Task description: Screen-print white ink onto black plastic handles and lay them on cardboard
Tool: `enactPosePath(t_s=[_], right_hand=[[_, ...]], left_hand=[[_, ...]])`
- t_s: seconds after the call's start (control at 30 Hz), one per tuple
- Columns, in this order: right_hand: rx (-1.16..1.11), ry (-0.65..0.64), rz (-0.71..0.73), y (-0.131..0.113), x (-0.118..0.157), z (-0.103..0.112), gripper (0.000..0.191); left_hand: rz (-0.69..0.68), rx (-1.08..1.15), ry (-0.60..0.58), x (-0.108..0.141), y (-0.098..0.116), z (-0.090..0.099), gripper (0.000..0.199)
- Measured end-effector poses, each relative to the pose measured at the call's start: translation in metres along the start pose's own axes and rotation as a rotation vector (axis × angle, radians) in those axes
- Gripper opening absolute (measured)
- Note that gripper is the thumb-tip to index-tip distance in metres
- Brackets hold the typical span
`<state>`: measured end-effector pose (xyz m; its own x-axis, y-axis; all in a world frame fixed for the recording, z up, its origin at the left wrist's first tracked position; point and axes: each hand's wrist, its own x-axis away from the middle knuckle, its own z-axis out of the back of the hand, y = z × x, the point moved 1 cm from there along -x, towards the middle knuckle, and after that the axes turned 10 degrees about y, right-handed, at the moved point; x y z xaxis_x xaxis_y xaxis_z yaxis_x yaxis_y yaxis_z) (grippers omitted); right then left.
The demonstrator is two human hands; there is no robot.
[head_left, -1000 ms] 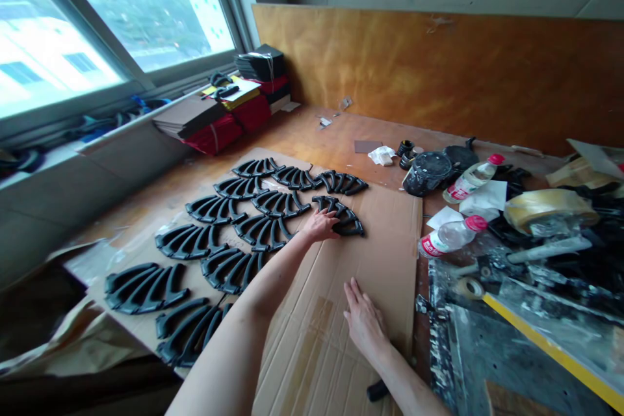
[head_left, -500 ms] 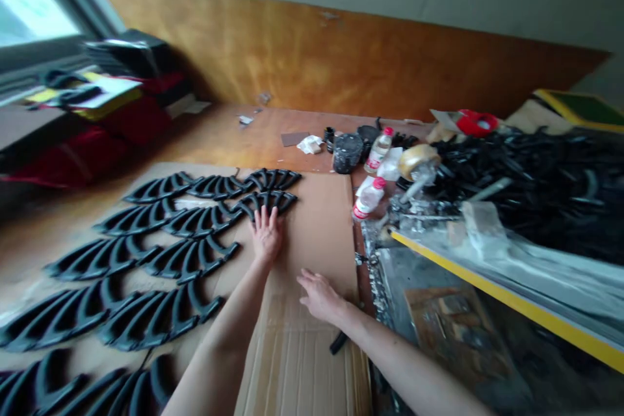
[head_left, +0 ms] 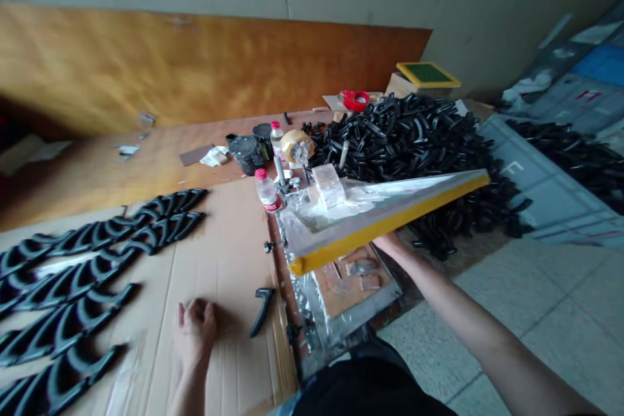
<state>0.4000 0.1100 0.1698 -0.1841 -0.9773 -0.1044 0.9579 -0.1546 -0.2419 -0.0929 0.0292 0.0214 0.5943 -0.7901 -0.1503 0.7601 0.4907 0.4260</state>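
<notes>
My left hand [head_left: 195, 331] hovers over or rests on the cardboard sheet [head_left: 229, 240], its fingers curled in and nothing visible in them. To its right, a single curved black handle-like piece [head_left: 263, 311] lies near the cardboard's edge. Overlapping rows of similar black curved pieces [head_left: 104, 227] spread across the left of the sheet. My right hand [head_left: 387, 244] reaches beneath a yellow-edged screen frame [head_left: 390, 221], which is tilted and hides the fingers. Under that frame, a brown board [head_left: 336, 289] with small blocks sits on plastic film.
Beyond the frame rises a big heap of black pieces [head_left: 404, 136]. A grey crate [head_left: 541, 175] holds more at right. Bottles with red caps [head_left: 267, 192], a tape roll [head_left: 297, 146] and black tubs [head_left: 245, 151] stand behind. A wooden panel [head_left: 219, 65] backs the table.
The view has swung right. My left hand has come back from the black rows and curled its fingers. My right hand has moved from the cardboard to under the frame, whose tilt now differs.
</notes>
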Motion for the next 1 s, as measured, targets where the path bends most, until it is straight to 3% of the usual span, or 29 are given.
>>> enactPosePath(t_s=[0.1,0.17,0.23,0.33,0.43,0.5,0.63,0.7,0.83,1.0], right_hand=[[0.206,-0.075,0.019,0.085,-0.014,0.004,0.037],[0.257,-0.093,0.049,0.123,-0.019,-0.003,0.04],[0.28,-0.115,0.112,0.147,-0.02,-0.012,0.042],[0.268,-0.104,0.283,0.163,-0.022,-0.018,0.038],[0.105,0.026,0.451,0.154,-0.022,-0.014,0.031],[-0.116,0.055,0.514,0.13,-0.017,-0.009,0.03],[-0.662,-0.058,0.609,0.058,0.005,-0.004,0.022],[-0.83,-0.112,0.6,0.032,0.014,-0.009,0.021],[-0.791,-0.153,0.656,0.023,0.026,-0.032,0.022],[-0.548,-0.011,0.92,0.037,0.041,-0.049,0.03]], left_hand=[[0.14,0.016,-0.031,0.044,0.017,0.008,0.059],[0.201,0.064,-0.001,0.072,0.034,0.011,0.06],[0.252,0.143,0.039,0.097,0.051,0.014,0.057],[0.322,0.332,0.12,0.125,0.076,0.022,0.048],[0.342,0.496,0.193,0.136,0.104,0.039,0.041],[0.325,0.579,0.221,0.132,0.129,0.056,0.04],[0.204,0.864,0.197,0.106,0.2,0.095,0.041],[0.114,1.055,0.186,0.091,0.238,0.115,0.038],[0.017,1.193,0.212,0.074,0.291,0.143,0.024],[-0.047,1.216,0.136,0.073,0.315,0.15,0.034]])
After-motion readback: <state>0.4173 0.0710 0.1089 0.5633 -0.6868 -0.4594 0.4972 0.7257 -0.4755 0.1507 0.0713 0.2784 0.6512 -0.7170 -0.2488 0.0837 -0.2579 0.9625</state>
